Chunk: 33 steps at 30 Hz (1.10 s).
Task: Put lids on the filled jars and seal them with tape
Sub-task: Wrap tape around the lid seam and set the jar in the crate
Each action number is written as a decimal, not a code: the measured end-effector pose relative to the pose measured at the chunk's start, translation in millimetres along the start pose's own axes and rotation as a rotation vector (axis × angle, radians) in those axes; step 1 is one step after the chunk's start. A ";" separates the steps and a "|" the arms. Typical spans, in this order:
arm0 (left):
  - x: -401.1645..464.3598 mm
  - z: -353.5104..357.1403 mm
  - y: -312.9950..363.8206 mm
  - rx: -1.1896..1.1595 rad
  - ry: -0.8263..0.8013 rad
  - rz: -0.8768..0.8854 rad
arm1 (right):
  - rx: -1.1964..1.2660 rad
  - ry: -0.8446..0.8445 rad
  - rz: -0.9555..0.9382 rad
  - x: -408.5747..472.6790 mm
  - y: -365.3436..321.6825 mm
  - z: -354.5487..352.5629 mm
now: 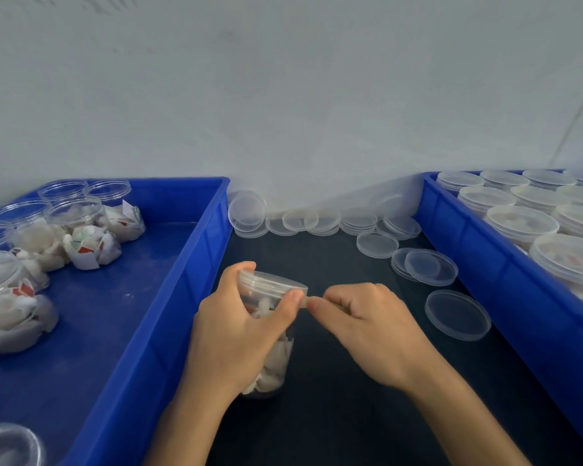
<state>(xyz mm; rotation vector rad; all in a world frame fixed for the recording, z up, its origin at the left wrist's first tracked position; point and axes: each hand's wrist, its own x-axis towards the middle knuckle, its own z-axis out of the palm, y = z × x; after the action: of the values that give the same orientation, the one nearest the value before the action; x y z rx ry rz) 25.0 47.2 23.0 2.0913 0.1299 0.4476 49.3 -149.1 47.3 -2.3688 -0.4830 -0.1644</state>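
Observation:
A clear plastic jar (269, 361) filled with white wrapped pieces stands on the dark table (334, 415) with a clear lid (270, 283) on top. My left hand (236, 331) is wrapped around the jar, its thumb pressed at the lid's right rim. My right hand (367, 326) pinches a small pale strip, seemingly tape (306, 301), right next to that thumb at the rim. No tape roll is in view.
A blue tray (169, 297) on the left holds several open filled jars (78, 223). A blue tray (485, 264) on the right holds several lidded jars (522, 222). Loose clear lids (456, 314) lie on the table at the back and right of my hands.

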 end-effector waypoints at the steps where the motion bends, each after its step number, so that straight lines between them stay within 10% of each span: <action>1: -0.1 -0.1 -0.2 -0.023 -0.007 -0.005 | 0.019 0.002 0.001 0.1 1.1 -0.8; 12: 0.7 -1.2 3.7 -0.296 -0.173 -0.144 | 0.373 -0.085 -0.029 2.7 15.2 -14.9; 16: 0.9 -8.5 10.1 -0.910 -0.610 -0.410 | 0.715 0.039 0.024 6.1 28.4 -28.8; 19: 4.0 -7.8 0.9 -0.967 -0.578 -0.432 | 0.916 0.166 0.082 6.7 48.8 -41.8; 28: 0.9 13.4 3.2 -0.785 -0.427 -0.299 | -0.085 0.144 0.030 15.3 58.9 12.7; 33: -2.4 17.2 6.5 -0.676 -0.334 -0.289 | -0.254 0.059 -0.151 15.7 63.2 32.1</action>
<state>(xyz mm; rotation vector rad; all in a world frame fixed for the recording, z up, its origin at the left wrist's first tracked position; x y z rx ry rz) 28.5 29.3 19.7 1.4227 0.0683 -0.0448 87.7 -166.2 -11.8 -2.5645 -0.6454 -0.3831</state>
